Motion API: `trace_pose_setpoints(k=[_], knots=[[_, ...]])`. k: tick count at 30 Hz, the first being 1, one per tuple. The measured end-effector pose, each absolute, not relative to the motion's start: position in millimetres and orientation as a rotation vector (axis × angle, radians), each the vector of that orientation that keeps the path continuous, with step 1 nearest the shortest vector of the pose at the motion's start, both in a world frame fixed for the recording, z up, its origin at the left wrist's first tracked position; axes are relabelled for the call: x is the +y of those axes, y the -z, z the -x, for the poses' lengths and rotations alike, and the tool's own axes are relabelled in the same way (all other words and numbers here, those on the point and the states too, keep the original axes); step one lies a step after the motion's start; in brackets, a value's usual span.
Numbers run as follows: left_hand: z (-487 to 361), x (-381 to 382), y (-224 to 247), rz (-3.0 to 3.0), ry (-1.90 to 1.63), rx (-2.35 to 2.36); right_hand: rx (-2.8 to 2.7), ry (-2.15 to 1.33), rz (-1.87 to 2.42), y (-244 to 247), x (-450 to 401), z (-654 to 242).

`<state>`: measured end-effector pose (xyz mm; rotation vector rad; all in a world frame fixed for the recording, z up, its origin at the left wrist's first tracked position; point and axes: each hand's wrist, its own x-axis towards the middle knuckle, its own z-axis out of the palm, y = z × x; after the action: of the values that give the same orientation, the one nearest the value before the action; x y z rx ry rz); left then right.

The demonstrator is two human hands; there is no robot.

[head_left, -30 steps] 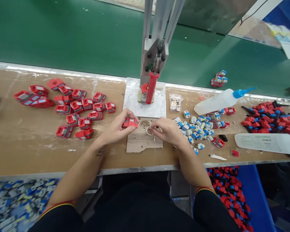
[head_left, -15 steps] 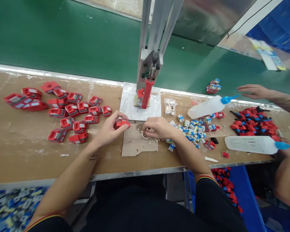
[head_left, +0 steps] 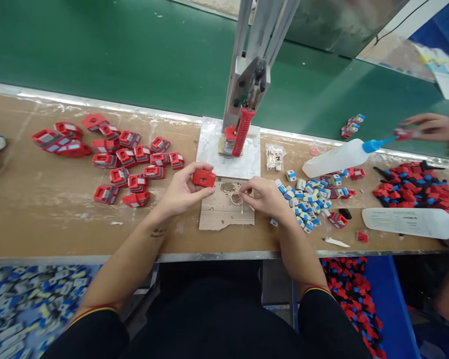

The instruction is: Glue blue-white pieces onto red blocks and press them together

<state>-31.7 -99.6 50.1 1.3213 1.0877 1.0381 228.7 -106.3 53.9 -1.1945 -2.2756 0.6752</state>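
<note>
My left hand [head_left: 187,192] is closed round a red plastic toy part [head_left: 204,178], holding its thumb and fingers at the edges, above the work surface. My right hand [head_left: 264,197] is in a pinch over a stained piece of cardboard [head_left: 219,214]. What its fingertips hold, if anything, is too small to make out. Just by those fingertips lie a small pale ring-shaped lid [head_left: 235,199] and a cotton swab [head_left: 242,207]. Several red and grey toy parts [head_left: 136,182] lie to the left of my left hand. Small blue and white blocks [head_left: 303,202] are heaped beside my right wrist.
A press with a red handle [head_left: 243,132] stands on a white plate [head_left: 209,154] ahead. Two glue bottles [head_left: 335,159], a bag of swabs [head_left: 275,157] and a red-black pile [head_left: 415,187] lie rightward. A co-worker's hand [head_left: 430,125] holds a small part at the bottle's nozzle.
The red part in my left hand has turned so more of its flat face shows. My right hand stays by the ring-shaped lid. The co-worker's hand has brought a part to the bottle tip.
</note>
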Motion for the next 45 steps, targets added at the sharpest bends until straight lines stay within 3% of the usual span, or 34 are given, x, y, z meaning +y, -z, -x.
trace_pose_setpoints(k=[7, 15, 22, 31, 39, 45], knots=[[38, -100, -53, -1.369, -0.920, 1.165, -2.203, -0.676, 1.058, -49, -111, -231], [36, -102, -46, -1.400, -1.060, 1.047, -2.158, -0.701, 1.048, -46, -111, -230], [34, -102, -55, -0.841, -1.062, 0.768, -2.125, -0.654, 1.015, -44, -111, -230], [34, -94, -45, -0.555, -1.031, 0.821, -2.108, -0.673, 1.065, -41, -109, -228], [33, -97, -38, -0.976, -1.077, 0.741, -1.993, -0.738, 1.048, -49, -109, -234], [22, -109, -33, -1.524, -1.217, 0.844, -1.474, -0.660, 0.822, -72, -114, -236]])
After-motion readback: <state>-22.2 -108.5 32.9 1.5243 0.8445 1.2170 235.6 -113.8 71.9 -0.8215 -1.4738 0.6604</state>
